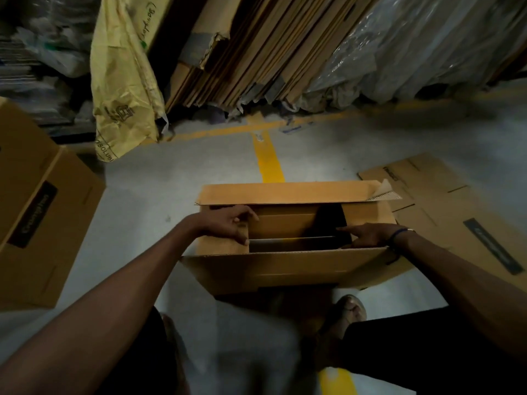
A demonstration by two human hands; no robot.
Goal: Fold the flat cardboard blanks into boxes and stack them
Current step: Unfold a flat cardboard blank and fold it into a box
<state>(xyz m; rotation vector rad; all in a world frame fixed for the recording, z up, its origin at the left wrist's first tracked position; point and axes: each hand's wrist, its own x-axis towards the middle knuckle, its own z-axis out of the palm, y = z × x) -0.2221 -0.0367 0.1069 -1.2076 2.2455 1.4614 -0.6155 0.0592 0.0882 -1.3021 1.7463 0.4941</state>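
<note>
A brown cardboard box (285, 269) stands on the floor in front of me with its top open. Its far long flap (285, 192) and near long flap stick up and outward. My left hand (228, 222) grips the edge of the left short flap, which is folded inward. My right hand (366, 235) presses with straight fingers on the right short flap (368, 213), also folded inward. A dark gap shows between the two short flaps. A flat blank (445, 206) lies on the floor at the right, partly under the box.
An assembled box (40, 206) stands at the left. Flat cardboard sheets (256, 52) lean against the back, beside a yellow paper sack (122, 81) and plastic-wrapped bundles (413, 47). Yellow floor lines (269, 161) run ahead. My sandalled foot (349, 309) is below the box.
</note>
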